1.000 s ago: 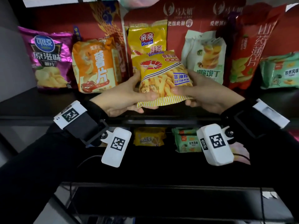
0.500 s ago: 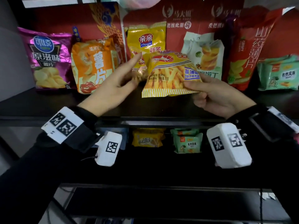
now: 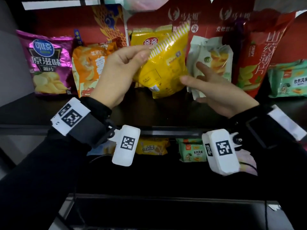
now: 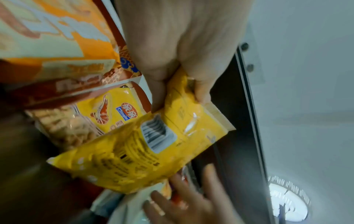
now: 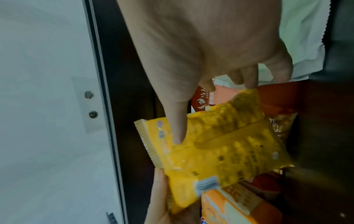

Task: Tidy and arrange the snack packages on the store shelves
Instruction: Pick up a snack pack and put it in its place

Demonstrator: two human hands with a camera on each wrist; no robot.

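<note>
The left hand (image 3: 121, 70) is raised before the shelf (image 3: 41, 110), its fingers (image 4: 201, 92) pinching the striped end of a yellow snack bag (image 3: 164, 68). The bag hangs tilted, back side out (striped seam up and right), its long axis slanting down. The right hand (image 3: 221, 90) is spread loose, thumb just touching the bag's lower edge.

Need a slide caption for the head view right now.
Left hand pinches a yellow snack bag, back side out, beside the open right hand.

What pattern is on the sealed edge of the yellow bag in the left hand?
Yellow and white stripes run along the sealed edge of the yellow bag; clearest in the head view.
</note>
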